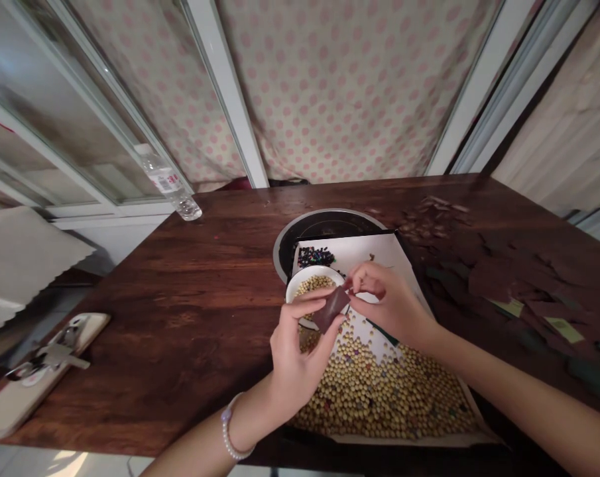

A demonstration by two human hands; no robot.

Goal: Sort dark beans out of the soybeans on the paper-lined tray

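Observation:
My left hand (302, 351) pinches a small flat dark reddish-brown piece (332, 309) between thumb and fingers, above the tray. At the piece's upper right corner, my right hand (392, 301) has its fingertips closed; what they hold is too small to make out. Just under both hands is a white bowl (290, 289) of yellowish beads, partly hidden. Yellowish round beads (369, 391), with a few darker ones among them, cover the near part of the paper-lined tray (389, 246). Dark beads (315, 256) lie heaped at its far left corner. A dark green strip (382, 332) shows below my right hand.
A round dark tray (329, 222) lies partly under the paper-lined one. Brown pieces (436, 217) and flat brown and green scraps (503, 278) spread over the table's right side. A plastic bottle (169, 182) stands at the far left edge; keys (56, 356) rest on a pale board.

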